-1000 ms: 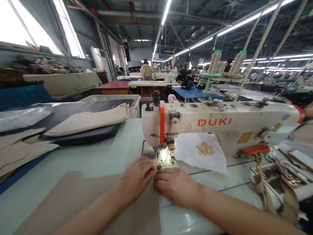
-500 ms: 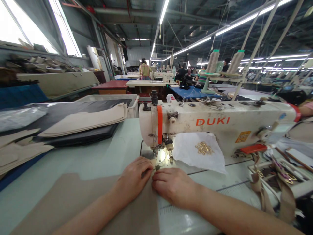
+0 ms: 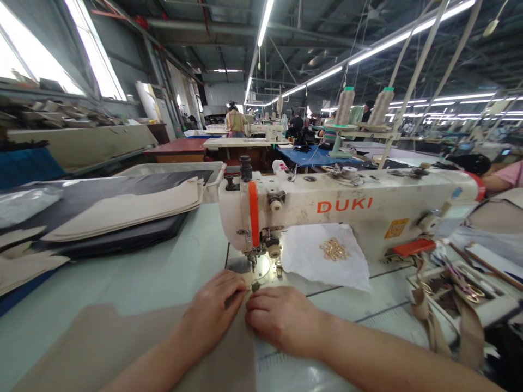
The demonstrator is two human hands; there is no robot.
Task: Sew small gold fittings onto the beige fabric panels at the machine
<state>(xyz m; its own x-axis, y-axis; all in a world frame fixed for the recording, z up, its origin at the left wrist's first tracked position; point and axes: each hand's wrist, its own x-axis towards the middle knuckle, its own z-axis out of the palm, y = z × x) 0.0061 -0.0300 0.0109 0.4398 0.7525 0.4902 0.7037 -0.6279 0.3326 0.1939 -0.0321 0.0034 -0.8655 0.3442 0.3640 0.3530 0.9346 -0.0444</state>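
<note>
Close together, my left hand (image 3: 212,307) and right hand (image 3: 286,321) pinch the beige fabric (image 3: 122,335) by its edge, in front of the sewing machine (image 3: 302,204); leftward, bare worktop (image 3: 196,256) leaves open room before stacked pieces (image 3: 131,212).

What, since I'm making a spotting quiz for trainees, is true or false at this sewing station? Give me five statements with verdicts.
1. The left hand touches taupe fabric. True.
2. The right hand is inside the tray. False: the right hand is at the fabric's edge, near the needle.
3. Gold-coloured metal pieces lie on a white sheet. True.
4. The DUKI lettering is blue. False: the DUKI lettering is orange.
5. The thread cones have green tops. True.
</note>
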